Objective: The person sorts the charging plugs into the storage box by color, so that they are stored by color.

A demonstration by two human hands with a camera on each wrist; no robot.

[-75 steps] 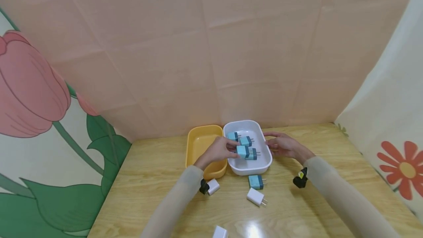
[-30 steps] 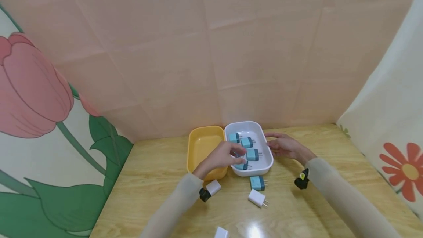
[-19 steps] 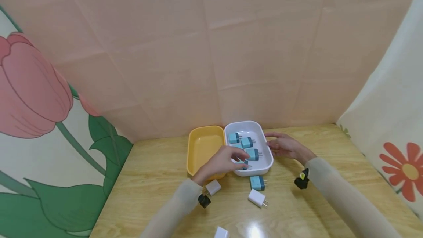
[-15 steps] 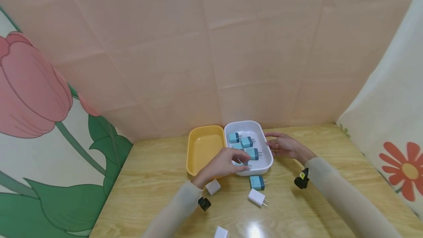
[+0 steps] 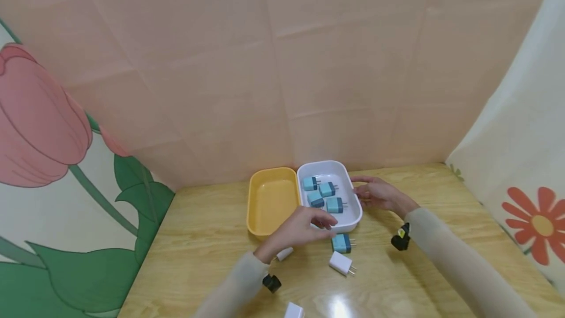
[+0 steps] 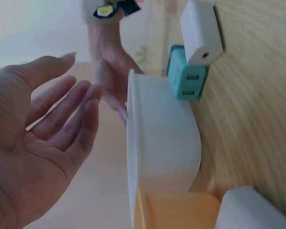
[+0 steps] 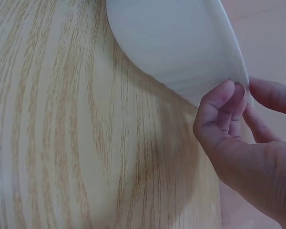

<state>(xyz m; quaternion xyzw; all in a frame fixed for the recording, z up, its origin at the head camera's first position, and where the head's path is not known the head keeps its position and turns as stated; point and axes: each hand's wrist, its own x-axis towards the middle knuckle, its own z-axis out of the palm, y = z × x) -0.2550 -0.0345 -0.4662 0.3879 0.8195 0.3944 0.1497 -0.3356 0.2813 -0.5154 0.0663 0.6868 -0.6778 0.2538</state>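
My left hand [image 5: 302, 227], fingers loosely bent and holding nothing, hovers over the front edge of the white bin [image 5: 353, 225]. In the left wrist view a gap shows between its thumb and fingers. Several light-blue wall chargers [image 5: 334, 204] with prongs lie inside the bin. My left hand hides the bin's front left corner. My right hand [image 5: 375, 193] holds the bin's right rim; in the right wrist view its curled fingertips [image 7: 224, 93] meet the rim. Another blue charger [image 5: 340, 243] lies on the table just in front of the bin, close to the left fingertips.
A yellow bin [image 5: 271, 202] stands against the white bin's left side. White chargers lie on the wooden table [image 5: 198, 239]: one [image 5: 341, 263] near the blue charger, one [image 5: 284, 254] below my left wrist, one [image 5: 294, 310] at the front. A pink cloth [image 5: 220, 87] hangs behind.
My left hand let go of a blue charger in the white bin, then drew back toward me to its front edge. My right hand has stayed at the right rim.
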